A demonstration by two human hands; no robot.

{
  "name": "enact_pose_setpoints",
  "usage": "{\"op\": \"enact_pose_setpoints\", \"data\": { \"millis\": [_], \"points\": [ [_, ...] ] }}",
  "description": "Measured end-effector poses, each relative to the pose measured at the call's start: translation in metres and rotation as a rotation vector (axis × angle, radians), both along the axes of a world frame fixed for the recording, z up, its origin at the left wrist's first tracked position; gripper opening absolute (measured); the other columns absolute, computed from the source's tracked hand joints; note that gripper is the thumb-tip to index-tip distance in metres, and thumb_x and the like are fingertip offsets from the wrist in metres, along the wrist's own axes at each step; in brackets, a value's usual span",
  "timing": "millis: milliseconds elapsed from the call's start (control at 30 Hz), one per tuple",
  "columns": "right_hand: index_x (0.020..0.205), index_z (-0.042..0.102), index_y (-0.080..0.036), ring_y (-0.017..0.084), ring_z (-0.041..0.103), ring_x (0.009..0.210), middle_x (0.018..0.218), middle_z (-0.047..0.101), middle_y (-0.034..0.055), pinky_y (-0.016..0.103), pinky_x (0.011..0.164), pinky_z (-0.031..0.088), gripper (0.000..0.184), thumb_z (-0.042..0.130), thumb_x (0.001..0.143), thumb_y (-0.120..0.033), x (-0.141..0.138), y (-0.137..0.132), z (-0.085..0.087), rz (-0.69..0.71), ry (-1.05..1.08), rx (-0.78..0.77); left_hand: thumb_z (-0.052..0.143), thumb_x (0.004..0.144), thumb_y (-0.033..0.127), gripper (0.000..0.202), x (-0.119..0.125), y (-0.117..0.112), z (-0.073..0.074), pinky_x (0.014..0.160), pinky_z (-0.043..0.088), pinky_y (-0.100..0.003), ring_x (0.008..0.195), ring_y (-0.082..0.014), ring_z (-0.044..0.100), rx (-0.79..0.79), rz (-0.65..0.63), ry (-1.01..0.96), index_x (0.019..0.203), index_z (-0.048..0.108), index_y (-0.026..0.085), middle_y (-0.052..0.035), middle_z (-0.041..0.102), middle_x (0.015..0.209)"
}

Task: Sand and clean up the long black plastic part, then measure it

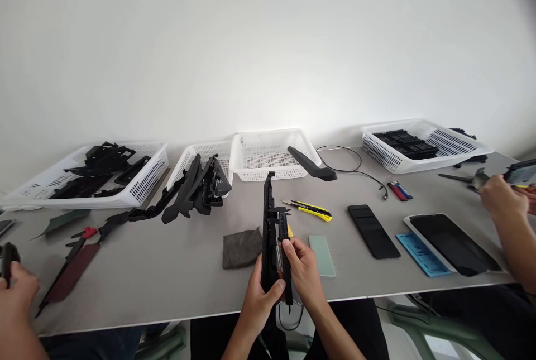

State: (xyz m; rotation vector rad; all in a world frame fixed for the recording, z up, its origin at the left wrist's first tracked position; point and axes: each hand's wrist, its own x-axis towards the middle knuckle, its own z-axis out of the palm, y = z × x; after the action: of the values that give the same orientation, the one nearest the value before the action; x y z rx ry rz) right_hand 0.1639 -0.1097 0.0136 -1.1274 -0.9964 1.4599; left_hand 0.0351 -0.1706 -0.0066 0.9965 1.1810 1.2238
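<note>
My left hand (262,298) is closed around a long black plastic part (268,237), held upright above the table's front edge. In my right hand (304,270) is a black caliper (283,231), its jaws up against the side of the plastic part. Both hands are close together, and the fingers behind the part are partly hidden. A dark grey cloth (240,248) lies left of the part. To the right are a yellow utility knife (312,209) and a pale green rectangular pad (322,255).
White baskets stand along the wall: one with black parts (146,181), a smaller one (221,150), a middle one (274,176) with a black part leaning on its rim, and one at right (385,153). A black phone (373,231) lies nearby. Co-workers' hands (20,287) work at both sides.
</note>
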Motion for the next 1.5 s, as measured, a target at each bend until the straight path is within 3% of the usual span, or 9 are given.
{"op": "enact_pose_setpoints", "data": {
  "millis": [133,367,600,767,1033,1133,1300,1500],
  "points": [
    [0.081,0.060,-0.021,0.013,0.047,0.050,0.061,0.051,-0.0049,0.026,0.046,0.040,0.059,0.070,0.092,-0.078,0.002,-0.001,0.003,0.019,-0.012,-0.013,0.085,0.085,0.060,0.073,-0.001,-0.001,0.000,0.086,0.061,-0.039,0.096,-0.0268,0.069,-0.045,-0.028,-0.030,0.144,0.064,0.024,-0.0069,0.072,0.105],
    [0.083,0.064,-0.020,0.014,0.050,0.050,0.059,0.058,-0.0024,0.027,0.048,0.039,0.058,0.069,0.094,-0.077,0.009,-0.001,0.006,0.031,-0.022,0.010,0.082,0.091,0.059,0.063,0.001,-0.001,-0.004,0.066,0.053,-0.026,0.072,-0.0147,0.059,-0.057,-0.035,-0.067,0.138,0.062,0.022,-0.0018,0.064,0.095],
    [0.079,0.062,-0.021,0.014,0.046,0.050,0.057,0.056,-0.0028,0.027,0.047,0.037,0.060,0.069,0.092,-0.079,0.009,0.001,0.006,0.020,-0.034,-0.003,0.082,0.091,0.059,0.056,0.002,-0.001,-0.001,0.064,0.053,-0.026,0.068,-0.0128,0.057,-0.058,-0.051,-0.090,0.129,0.062,0.022,0.0003,0.062,0.091],
    [0.079,0.065,-0.020,0.014,0.044,0.052,0.057,0.054,-0.0031,0.027,0.047,0.036,0.062,0.071,0.088,-0.082,0.009,0.002,0.006,0.009,-0.051,0.000,0.082,0.090,0.061,0.058,0.001,-0.001,-0.001,0.063,0.053,-0.027,0.069,-0.0142,0.058,-0.065,-0.039,-0.063,0.129,0.062,0.022,-0.0002,0.062,0.091],
    [0.069,0.058,-0.021,0.014,0.049,0.050,0.058,0.054,-0.0024,0.027,0.048,0.041,0.063,0.073,0.088,-0.080,0.009,0.001,0.003,0.002,-0.008,-0.030,0.082,0.090,0.059,0.058,0.002,-0.002,-0.006,0.064,0.053,-0.027,0.069,-0.0150,0.059,-0.064,-0.013,-0.065,0.132,0.063,0.023,-0.0003,0.064,0.091],
    [0.075,0.064,-0.020,0.015,0.049,0.052,0.060,0.058,-0.0016,0.028,0.049,0.041,0.060,0.075,0.087,-0.078,0.008,0.002,0.006,-0.027,-0.011,-0.023,0.082,0.090,0.058,0.055,0.002,-0.003,-0.007,0.065,0.054,-0.027,0.072,-0.0158,0.060,-0.057,-0.003,-0.043,0.129,0.063,0.023,-0.0016,0.066,0.094],
    [0.101,0.071,-0.018,0.015,0.051,0.049,0.061,0.064,-0.0015,0.027,0.046,0.038,0.067,0.081,0.079,-0.081,0.007,0.003,0.010,-0.043,0.032,-0.063,0.082,0.091,0.058,0.050,0.003,-0.003,-0.006,0.066,0.053,-0.027,0.071,-0.0158,0.060,-0.028,0.021,-0.019,0.123,0.065,0.023,-0.0001,0.065,0.089],
    [0.094,0.065,-0.021,0.015,0.051,0.047,0.058,0.062,-0.0029,0.026,0.045,0.037,0.064,0.082,0.078,-0.080,0.007,0.003,0.011,-0.045,0.047,-0.076,0.081,0.091,0.060,0.054,0.001,-0.001,0.002,0.065,0.052,-0.027,0.070,-0.0151,0.058,-0.062,-0.034,-0.008,0.126,0.062,0.023,0.0006,0.064,0.088]
  ]
}}
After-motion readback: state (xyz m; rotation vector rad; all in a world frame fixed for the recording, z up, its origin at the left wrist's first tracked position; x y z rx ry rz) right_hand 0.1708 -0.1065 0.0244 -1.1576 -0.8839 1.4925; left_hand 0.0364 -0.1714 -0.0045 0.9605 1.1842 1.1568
